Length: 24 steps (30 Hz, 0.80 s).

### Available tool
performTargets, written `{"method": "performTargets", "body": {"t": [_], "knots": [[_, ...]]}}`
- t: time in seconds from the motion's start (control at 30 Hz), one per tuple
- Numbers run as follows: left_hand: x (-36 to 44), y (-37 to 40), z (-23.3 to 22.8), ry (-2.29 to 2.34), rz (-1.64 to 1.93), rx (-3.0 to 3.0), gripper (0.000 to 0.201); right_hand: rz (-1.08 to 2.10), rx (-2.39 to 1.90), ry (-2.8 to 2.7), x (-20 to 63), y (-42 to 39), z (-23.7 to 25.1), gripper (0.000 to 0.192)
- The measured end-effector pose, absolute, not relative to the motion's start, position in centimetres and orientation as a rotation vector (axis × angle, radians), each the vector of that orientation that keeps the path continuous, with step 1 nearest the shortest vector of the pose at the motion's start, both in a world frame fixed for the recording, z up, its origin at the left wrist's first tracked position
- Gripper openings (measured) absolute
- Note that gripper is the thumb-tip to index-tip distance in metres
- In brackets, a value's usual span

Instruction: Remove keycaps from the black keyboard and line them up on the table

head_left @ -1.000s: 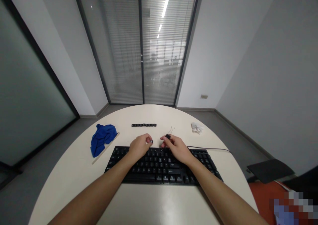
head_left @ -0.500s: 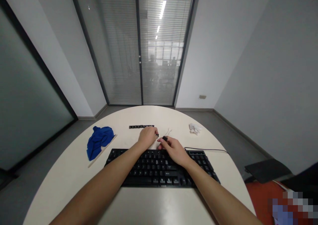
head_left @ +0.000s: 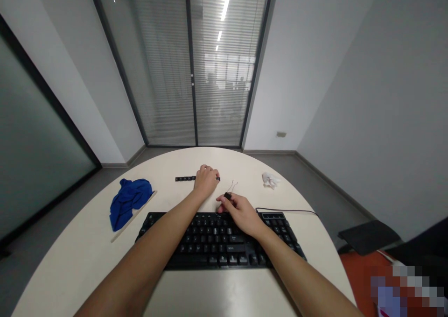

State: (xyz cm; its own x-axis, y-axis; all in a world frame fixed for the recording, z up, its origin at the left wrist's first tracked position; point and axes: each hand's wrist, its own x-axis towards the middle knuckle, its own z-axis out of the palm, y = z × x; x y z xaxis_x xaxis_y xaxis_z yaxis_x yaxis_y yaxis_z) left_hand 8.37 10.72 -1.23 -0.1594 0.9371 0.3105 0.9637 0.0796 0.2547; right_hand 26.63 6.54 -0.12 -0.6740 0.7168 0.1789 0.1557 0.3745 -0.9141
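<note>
Left hand [head_left: 206, 180] closing on row of black keycaps [head_left: 185, 179] beyond black keyboard [head_left: 219, 240] | right hand [head_left: 240, 210] pinching black binder clip [head_left: 227, 196] | align square.

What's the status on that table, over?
Left hand resting at the right end of the keycap row. Right hand pinching a binder clip above the keyboard. Nothing between them.

left hand [head_left: 206, 180] outstretched, right hand [head_left: 238, 210] curled
</note>
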Motion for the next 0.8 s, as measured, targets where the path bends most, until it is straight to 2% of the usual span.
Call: {"method": "performTargets", "body": {"t": [0.8], "knots": [[7.2,10.6,-1.6,-2.325,-0.644,-1.95,0.017,1.29,-0.753,-2.083,26.7,6.6,-0.2,0.04]]}}
